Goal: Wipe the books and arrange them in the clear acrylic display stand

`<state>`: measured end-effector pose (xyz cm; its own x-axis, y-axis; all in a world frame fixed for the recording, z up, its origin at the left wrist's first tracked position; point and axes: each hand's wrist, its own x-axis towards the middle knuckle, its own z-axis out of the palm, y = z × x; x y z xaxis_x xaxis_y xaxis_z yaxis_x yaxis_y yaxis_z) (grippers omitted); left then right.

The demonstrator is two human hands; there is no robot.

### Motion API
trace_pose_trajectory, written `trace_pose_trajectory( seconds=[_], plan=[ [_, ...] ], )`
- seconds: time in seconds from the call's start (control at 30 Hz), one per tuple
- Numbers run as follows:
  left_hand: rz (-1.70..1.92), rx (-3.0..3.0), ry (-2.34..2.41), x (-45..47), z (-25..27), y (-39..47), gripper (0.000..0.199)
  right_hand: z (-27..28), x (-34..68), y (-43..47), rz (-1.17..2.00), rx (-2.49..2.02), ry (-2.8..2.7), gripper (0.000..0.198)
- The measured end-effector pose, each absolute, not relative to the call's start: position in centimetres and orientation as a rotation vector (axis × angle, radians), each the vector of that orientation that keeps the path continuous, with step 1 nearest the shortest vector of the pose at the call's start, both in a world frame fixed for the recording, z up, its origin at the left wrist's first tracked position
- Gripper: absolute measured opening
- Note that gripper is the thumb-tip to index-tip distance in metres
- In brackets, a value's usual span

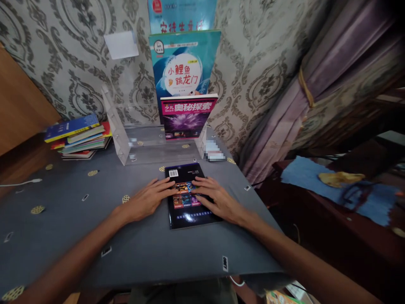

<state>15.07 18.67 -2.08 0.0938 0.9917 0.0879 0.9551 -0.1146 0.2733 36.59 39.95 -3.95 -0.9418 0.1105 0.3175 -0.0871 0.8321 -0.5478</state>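
Observation:
A black book (pixel 193 217) lies flat on the table, its barcode at the far end and rows of small coloured pictures across its middle. My left hand (pixel 148 197) rests with fingers stretched out, the tips on the book's left side. From the right, my right hand (pixel 220 198) lies over the book's other side, fingers spread flat. Beyond the book stands a clear tiered rack (pixel 117 122). Toward its right end, it bears a purple-pink book (pixel 186 120), with a teal book (pixel 182 55) and a light-blue book (pixel 182 14) behind, higher up.
A stack of books (pixel 80 137) sits left of the rack. A white cable (pixel 22 183) lies at the table's left. Right of the table (pixel 136 253), a blue cloth (pixel 341 185) covers part of a dark surface. A purple curtain (pixel 294 88) hangs by the patterned wall.

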Motion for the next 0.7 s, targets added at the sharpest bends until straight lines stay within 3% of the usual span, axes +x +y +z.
trace_pose_trajectory(
  seconds=[0.07,0.23,0.5,0.7],
  plan=[
    [0.365,2.201,2.010,15.2,-2.2,18.5,0.062,-4.0,36.6,39.8,0.705,-0.041,-2.745,0.029],
    [0.463,2.200,2.150,15.6,-2.7,19.4,0.034,-2.4,34.4,38.9,0.590,-0.064,-2.756,0.034],
    [0.611,2.174,2.209,16.7,-3.3,20.2,0.041,-2.5,26.4,37.1,0.652,0.215,-2.857,0.045],
    [0.555,2.212,2.258,16.5,-4.3,20.2,0.032,-3.6,27.6,39.0,0.526,-0.046,-2.883,0.048]
  ],
)
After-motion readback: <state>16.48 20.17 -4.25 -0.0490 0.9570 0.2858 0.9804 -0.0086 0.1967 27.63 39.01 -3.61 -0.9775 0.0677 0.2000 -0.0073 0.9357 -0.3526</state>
